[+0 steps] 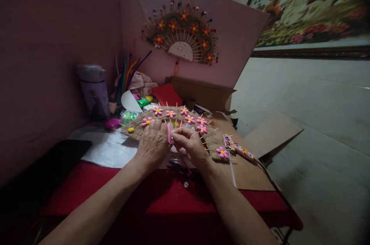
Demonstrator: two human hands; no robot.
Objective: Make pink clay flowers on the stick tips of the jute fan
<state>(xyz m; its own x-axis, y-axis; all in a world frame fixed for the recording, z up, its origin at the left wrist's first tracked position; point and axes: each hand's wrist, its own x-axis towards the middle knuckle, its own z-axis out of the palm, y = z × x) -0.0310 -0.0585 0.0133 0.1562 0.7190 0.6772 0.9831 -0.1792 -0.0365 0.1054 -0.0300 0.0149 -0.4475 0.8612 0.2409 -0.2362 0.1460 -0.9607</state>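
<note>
A piece of what looks like pink modelling clay [169,134] is held upright between my two hands. My left hand [152,141] has its fingers closed round it from the left. From the right, the thumb and forefinger of my right hand [189,144] pinch at its edge. Just behind both hands lies a fan-shaped panel [135,134] wrapped in twine, with thin sticks poking out along its edges. Pink clay flowers with yellow centres, such as one at its right end [222,152], decorate it. Near its left end sits a lone yellow oval [131,130].
Dark-handled scissors [182,169] lie below my hands on the red cloth [144,195]. A flower-patterned glue gun [238,147] rests on cardboard at right. Clay packets [143,102], pipe cleaners [127,71] and a purple tumbler [94,92] stand behind. A finished fan [180,36] hangs above.
</note>
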